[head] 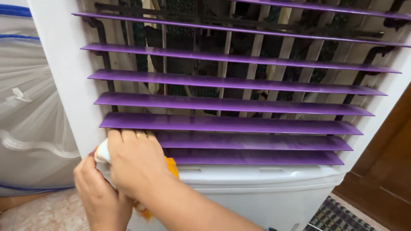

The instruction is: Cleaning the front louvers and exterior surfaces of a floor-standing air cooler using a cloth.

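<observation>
A white and orange cloth (pixel 102 152) was bunched against the lower left corner of the purple slats (pixel 227 125) on a white air cooler (pixel 265 188), where the grille met the cooler's left wall. The right hand (pixel 135 160) lay over the cloth, fingers flat and pressed forward so that their tips touched the front edge of a low slat; a ring showed on one finger. More orange cloth stuck out under that wrist, beside the cooler's front ledge. The left hand (pixel 100 194) sat just below and to the left, curled around the cloth's trailing end, close against the cooler's left corner. The slats ran level and parallel, stepping upward with open gaps between them, and behind them stood pale vertical ribs (pixel 257 55) and dark parts. To the right of the hands, the lower slats stretched uncovered to the far side. Left of the cooler hung pale netting with blue trim (pixel 30 107); at the right stood brown wood (pixel 387 171) and a patterned mat (pixel 338 218).
</observation>
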